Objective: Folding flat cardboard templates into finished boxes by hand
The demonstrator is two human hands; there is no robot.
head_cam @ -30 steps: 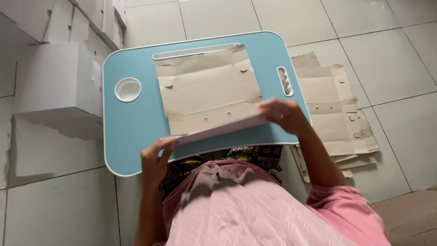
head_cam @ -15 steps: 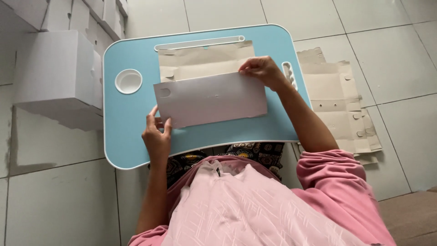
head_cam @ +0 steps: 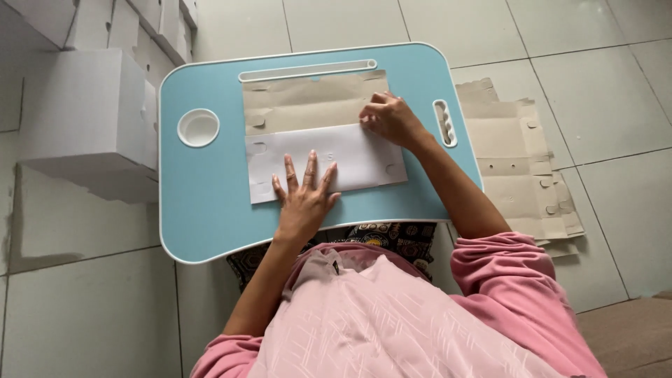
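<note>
Crosswise on the table [head_cam: 203, 210] the cardboard sheet [head_cam: 329, 157] is pinned: left hand [head_cam: 304, 199] flat at its near edge, right hand [head_cam: 390, 119] pressing the fold line, nothing gripped.

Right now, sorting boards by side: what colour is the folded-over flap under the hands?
White, over the brown cardboard sheet; the flap shows in the head view.

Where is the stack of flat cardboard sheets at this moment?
In the head view, the stack of flat cardboard sheets lies on the tiled floor to the person's right, just beside the blue lap table.
</note>
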